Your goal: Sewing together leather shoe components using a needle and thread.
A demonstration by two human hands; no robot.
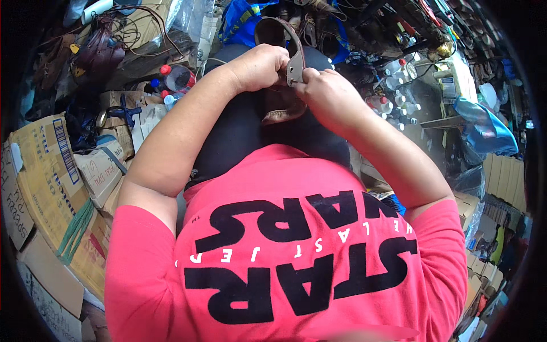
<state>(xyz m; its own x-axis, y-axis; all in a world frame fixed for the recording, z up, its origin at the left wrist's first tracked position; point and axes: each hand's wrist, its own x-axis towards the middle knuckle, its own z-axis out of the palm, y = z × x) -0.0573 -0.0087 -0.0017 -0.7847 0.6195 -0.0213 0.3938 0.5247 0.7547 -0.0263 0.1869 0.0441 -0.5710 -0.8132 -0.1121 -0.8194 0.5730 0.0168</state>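
Note:
Over my lap, both hands meet at a curved grey-brown leather strap with small holes or rivets near its lower end. My left hand is closed around the strap's left side, its fingertips partly hidden behind it. The fingers of my right hand pinch together at the strap's lower end, where a small shiny bit shows. Just below the hands, a brown leather piece, which looks like part of a shoe, rests between my thighs. How it joins the strap is hidden by my hands.
A blue bag and several brown shoes lie beyond my knees. Plastic bottles stand on the left and right. Cardboard boxes crowd the left side. A light-blue plastic bag sits at the right.

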